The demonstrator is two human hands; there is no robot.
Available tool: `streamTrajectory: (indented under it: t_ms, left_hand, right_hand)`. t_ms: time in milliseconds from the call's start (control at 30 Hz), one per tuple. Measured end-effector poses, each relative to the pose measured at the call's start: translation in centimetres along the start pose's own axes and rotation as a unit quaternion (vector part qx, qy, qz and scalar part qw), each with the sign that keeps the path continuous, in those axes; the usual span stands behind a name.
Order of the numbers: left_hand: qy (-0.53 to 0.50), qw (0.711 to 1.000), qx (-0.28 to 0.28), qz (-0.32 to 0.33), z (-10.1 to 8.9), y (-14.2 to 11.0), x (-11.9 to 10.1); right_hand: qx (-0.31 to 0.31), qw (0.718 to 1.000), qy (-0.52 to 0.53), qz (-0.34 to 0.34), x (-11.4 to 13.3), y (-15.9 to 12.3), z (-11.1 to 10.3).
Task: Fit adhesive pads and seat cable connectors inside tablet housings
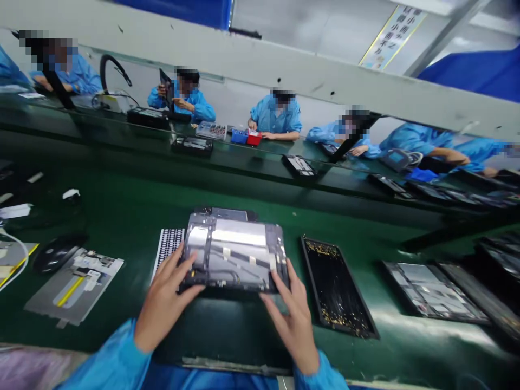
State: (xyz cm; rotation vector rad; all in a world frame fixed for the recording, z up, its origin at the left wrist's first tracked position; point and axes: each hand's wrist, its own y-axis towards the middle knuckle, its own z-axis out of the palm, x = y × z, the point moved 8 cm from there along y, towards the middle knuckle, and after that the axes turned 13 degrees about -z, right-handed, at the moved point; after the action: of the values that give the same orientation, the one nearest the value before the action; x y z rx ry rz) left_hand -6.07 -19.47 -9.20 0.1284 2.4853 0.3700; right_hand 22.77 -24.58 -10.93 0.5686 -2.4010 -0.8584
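In front of me is an opened tablet (238, 236), its silvery inner side with dark cables and pale tape patches facing up. My left hand (164, 298) grips its left edge, thumb along the near side. The right-hand corner is gripped by my right hand (294, 314), fingers resting over that edge. Behind the tablet, a dark flat part (231, 214) is partly covered. A sheet of black-and-white labels (167, 246) lies just left of it. On the right sits a black tray (337, 287) holding many tiny gold-coloured pieces, likely screws.
To the left lie a grey panel (77, 287) with yellow tape and a black computer mouse (57, 253). More opened tablets (433, 287) rest at the right. Across a raised shelf (244, 157), several people in blue work, with a red bin (254, 138) among them.
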Motion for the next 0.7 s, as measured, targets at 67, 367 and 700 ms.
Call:
streamTrajectory:
  t_ms: [67, 367, 700]
  left_hand:
    - [-0.038, 0.999, 0.013, -0.020, 1.0, 4.2, 1.3]
    - [-0.117, 0.989, 0.071, -0.061, 5.7, 9.1, 6.2]
    - [-0.147, 0.983, 0.077, -0.084, 6.5, 8.6, 7.7]
  right_hand:
    - [-0.021, 1.000, 0.009, -0.003, -1.9, 3.2, 2.0]
    - [-0.004, 0.999, 0.029, 0.042, -7.7, 4.6, 9.1]
    - [-0.117, 0.990, 0.032, 0.071, -7.9, 2.7, 8.0]
